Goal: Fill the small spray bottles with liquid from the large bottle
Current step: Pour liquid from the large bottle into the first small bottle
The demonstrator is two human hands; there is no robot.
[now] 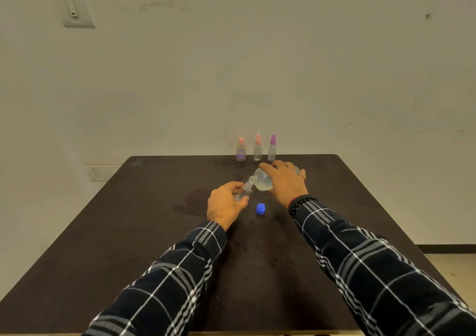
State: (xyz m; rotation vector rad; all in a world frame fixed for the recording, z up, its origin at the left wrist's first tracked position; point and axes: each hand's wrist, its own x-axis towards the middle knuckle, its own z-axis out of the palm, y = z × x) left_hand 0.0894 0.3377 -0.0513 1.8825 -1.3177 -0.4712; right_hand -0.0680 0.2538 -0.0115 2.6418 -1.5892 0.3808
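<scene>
My left hand [224, 205] grips a small clear spray bottle [244, 193] with no top on it, tilted slightly right. My right hand [286, 182] holds the large clear bottle [262, 180] tipped over to the left, its open neck touching the small bottle's mouth. Liquid lies in the lower side of the large bottle. A blue cap [260, 209] rests on the dark table [128, 245] just in front of my hands. Three capped small spray bottles stand in a row at the far edge: pink-topped [241, 149], pink-topped [257, 148], purple-topped [272, 148].
A damp-looking stain [192, 201] marks the table left of my left hand. The table's far edge meets a pale wall carrying a switch plate [77, 11]. Floor shows past the table's right edge [453, 263].
</scene>
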